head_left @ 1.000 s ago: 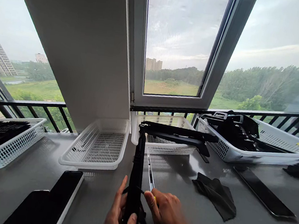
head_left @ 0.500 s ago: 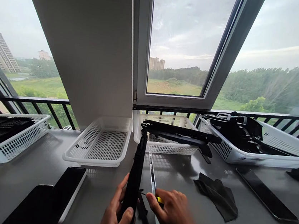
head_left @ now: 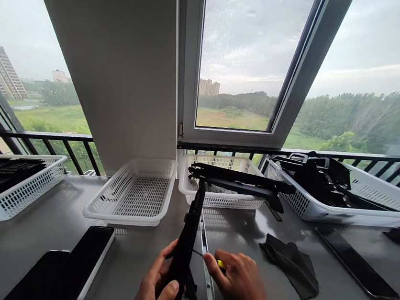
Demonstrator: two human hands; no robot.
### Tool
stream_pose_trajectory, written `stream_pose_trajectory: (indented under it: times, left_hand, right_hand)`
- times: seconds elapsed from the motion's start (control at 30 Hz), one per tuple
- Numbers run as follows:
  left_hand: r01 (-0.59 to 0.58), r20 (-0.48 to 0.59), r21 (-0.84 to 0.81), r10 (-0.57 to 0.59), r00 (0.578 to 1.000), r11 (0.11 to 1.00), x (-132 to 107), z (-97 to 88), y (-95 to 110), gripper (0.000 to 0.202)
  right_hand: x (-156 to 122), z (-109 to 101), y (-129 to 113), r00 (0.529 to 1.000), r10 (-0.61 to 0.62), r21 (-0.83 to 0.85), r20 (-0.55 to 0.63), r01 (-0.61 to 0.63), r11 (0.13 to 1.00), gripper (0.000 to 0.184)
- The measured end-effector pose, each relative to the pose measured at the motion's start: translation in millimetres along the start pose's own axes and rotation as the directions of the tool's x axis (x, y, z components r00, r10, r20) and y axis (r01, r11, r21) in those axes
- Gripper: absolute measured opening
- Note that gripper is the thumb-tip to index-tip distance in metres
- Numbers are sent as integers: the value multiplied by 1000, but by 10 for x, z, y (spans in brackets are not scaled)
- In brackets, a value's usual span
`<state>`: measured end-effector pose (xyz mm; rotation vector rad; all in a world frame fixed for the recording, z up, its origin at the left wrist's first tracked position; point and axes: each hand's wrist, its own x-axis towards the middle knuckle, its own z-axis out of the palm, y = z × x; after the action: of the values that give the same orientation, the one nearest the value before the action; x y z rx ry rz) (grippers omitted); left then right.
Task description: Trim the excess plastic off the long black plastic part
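Observation:
My left hand is wrapped round a long black bar-shaped part that points away from me over the grey table. My right hand is pinched on a small tool with a yellow handle; its thin tip reaches the black part near my left thumb. A thin silver strip lies on the table under and beside the black part. The far end of the black part nears a white basket with long black arms laid across its rim.
An empty-looking white basket sits left of centre, another with black parts at far left, and one heaped with black parts at right. Two dark flat devices lie near left; a black cloth and dark flat panel lie right.
The black part's far end has swung slightly right and my hands have shifted right with it. The right hand stays pinched on the yellow-handled tool.

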<state>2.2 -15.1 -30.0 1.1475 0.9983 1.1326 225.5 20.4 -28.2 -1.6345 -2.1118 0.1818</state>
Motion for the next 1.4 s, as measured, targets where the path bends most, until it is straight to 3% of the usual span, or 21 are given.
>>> stream_pose_trajectory:
  times: [0.13, 0.27, 0.5, 0.6, 0.77, 0.97, 1.13, 1.2, 1.4]
  left_hand:
    - [26, 42, -17, -25, 999, 1000, 7, 25, -24, 84]
    - [137, 41, 29, -138, 990, 990, 38, 0, -5, 92]
    - [213, 170, 0, -210, 963, 977, 57, 33, 52, 87]
    - [221, 215, 5, -217, 952, 975, 71, 30, 61, 91]
    - [209, 259, 55, -216, 941, 976, 106, -45, 28, 98]
    - [182, 296, 20, -180, 938, 983, 129, -108, -89, 98]
    - [154, 297, -89, -121, 947, 984, 153, -97, -139, 99]
    - [161, 292, -96, -127, 948, 982, 152, -101, -182, 102]
    - [171, 321, -108, -128, 938, 979, 156, -156, -330, 111]
  right_hand:
    - [-50, 82, -23, 998, -65, 3, 20, 65, 998, 77]
    - [-81, 158, -43, 990, -137, 8, 24, 136, 991, 73]
    - [91, -72, 209, 997, 51, 5, -54, -51, 999, 74]
    - [63, -37, 172, 999, 36, 35, 3, -36, 999, 72]
    - [-18, 117, 13, 988, -103, 151, 113, 86, 985, 67]
    - [57, 110, 144, 996, 80, 52, 49, -83, 995, 75]
    - [-35, 153, -36, 974, -115, 172, 195, 81, 982, 71]
    - [-51, 131, -97, 967, -153, 232, 203, 104, 967, 71]
    - [62, 76, 104, 994, 103, 275, 44, -111, 955, 74]
